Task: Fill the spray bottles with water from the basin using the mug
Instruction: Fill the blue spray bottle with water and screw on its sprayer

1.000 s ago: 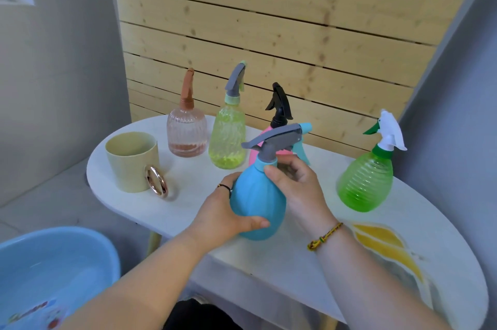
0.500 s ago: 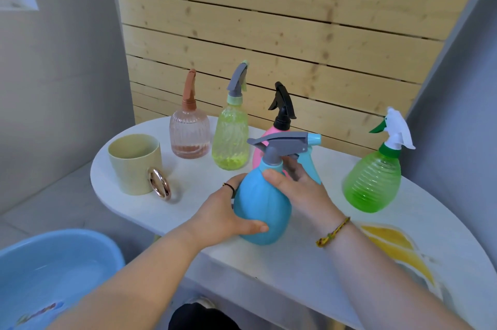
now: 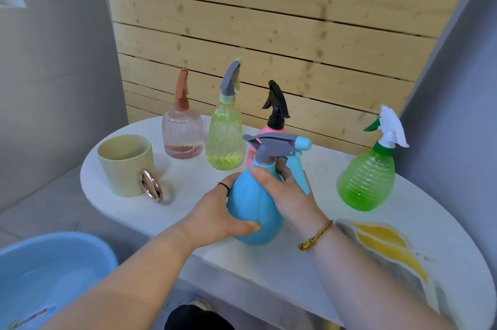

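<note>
Head view looks down on a white rounded table [image 3: 269, 265] set against a wall of pale wooden slats [image 3: 269, 34]. At the centre of the frame stands the blue spray bottle [image 3: 255, 216], upright on the table near its front edge. The left hand [image 3: 215, 211] wraps around its round lower body, thumb across the front, with a dark ring [image 3: 224, 186] on one finger. The right hand [image 3: 290, 195] closes around the bottle's neck just under the grey sprayer head [image 3: 274, 144], whose blue nozzle tip points toward the right of the frame. A yellow-green cord bracelet [image 3: 314, 235] sits on the right wrist.

Left of centre, the pale yellow mug [image 3: 123, 165] stands upright on the table, its gold ring handle [image 3: 150, 187] turned toward the camera; its inside looks dry. Behind the blue bottle, a row runs along the wall: a ribbed pinkish clear bottle [image 3: 183, 133] with a little liquid at the bottom, a yellow-green bottle [image 3: 224, 139] just beside it, and a pink bottle [image 3: 262, 132] with a black trigger, partly hidden by the blue one. Well apart, at the right of the frame, stands a green ribbed bottle [image 3: 367, 179] with a white sprayer. All have their sprayer heads on.

At the lower left corner, below the table, the blue basin [image 3: 88, 246] holds water. A yellow print [image 3: 387, 246] marks the tabletop at the lower right.
</note>
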A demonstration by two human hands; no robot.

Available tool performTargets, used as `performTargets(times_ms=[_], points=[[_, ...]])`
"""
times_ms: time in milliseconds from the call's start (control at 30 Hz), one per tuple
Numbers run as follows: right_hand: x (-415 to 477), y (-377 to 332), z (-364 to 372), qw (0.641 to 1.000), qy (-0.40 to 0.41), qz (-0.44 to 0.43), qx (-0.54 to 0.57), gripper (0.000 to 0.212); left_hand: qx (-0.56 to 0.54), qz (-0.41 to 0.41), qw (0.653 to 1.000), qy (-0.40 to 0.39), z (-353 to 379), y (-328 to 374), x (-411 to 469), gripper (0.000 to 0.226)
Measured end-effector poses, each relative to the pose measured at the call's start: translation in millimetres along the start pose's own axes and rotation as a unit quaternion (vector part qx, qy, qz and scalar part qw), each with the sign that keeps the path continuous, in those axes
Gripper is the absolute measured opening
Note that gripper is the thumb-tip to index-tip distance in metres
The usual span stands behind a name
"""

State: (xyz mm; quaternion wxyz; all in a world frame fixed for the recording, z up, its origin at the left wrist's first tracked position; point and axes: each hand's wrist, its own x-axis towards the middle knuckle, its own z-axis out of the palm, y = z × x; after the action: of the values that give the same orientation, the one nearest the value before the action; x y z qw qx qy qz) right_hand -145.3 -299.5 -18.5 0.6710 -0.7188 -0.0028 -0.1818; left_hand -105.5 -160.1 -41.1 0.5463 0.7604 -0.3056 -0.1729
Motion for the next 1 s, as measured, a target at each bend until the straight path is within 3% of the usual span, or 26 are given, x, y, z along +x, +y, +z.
performTargets(times_ms=[67,133,200,300,400,600,733,800,900,1000], points=[[4.4,-8.1,-11.7,0.994,-0.109,-0.014,-0.006,0.018,0.0,-0.004,1.0,-0.012,-1.0,0.6,0.6,0.066],[13.2,-15.8,-25.0,0.976,-0.219,0.014,0.002,0.044,0.004,-0.013,0.999,-0.033,-3.5,1.3,3.1,0.066],[22.4,-21.1,-29.0,0.965,-0.257,0.049,0.007,0.057,0.006,-0.017,0.999,-0.048,-5.6,2.8,4.4,0.065],[22.2,-22.3,-22.4,0.974,-0.227,0.012,-0.023,0.03,-0.009,-0.016,0.999,-0.036,-6.6,-0.9,3.8,0.065],[10.3,-19.3,-20.8,0.986,-0.146,-0.036,-0.066,0.015,-0.009,-0.013,0.999,-0.036,-4.5,-2.8,5.0,0.068],[5.8,-32.0,-18.0,0.977,-0.098,-0.024,-0.187,0.017,0.001,-0.017,0.999,-0.051,-5.6,-2.7,6.4,0.074],[-2.4,-31.4,-14.2,0.987,-0.048,-0.038,-0.151,0.016,0.0,-0.02,0.998,-0.057,-5.4,-3.0,6.5,0.077],[0.3,-33.5,-17.8,0.981,-0.087,-0.017,-0.171,0.023,-0.009,-0.022,0.998,-0.066,-5.4,-2.6,7.2,0.086],[5.1,-36.8,-25.4,0.962,-0.214,0.037,-0.167,0.031,-0.023,-0.022,0.996,-0.082,-5.0,-0.6,6.6,0.1],[12.6,-39.4,-32.7,0.944,-0.293,0.08,-0.131,0.038,-0.027,-0.021,0.998,-0.048,-1.3,-4.1,2.9,0.106]])
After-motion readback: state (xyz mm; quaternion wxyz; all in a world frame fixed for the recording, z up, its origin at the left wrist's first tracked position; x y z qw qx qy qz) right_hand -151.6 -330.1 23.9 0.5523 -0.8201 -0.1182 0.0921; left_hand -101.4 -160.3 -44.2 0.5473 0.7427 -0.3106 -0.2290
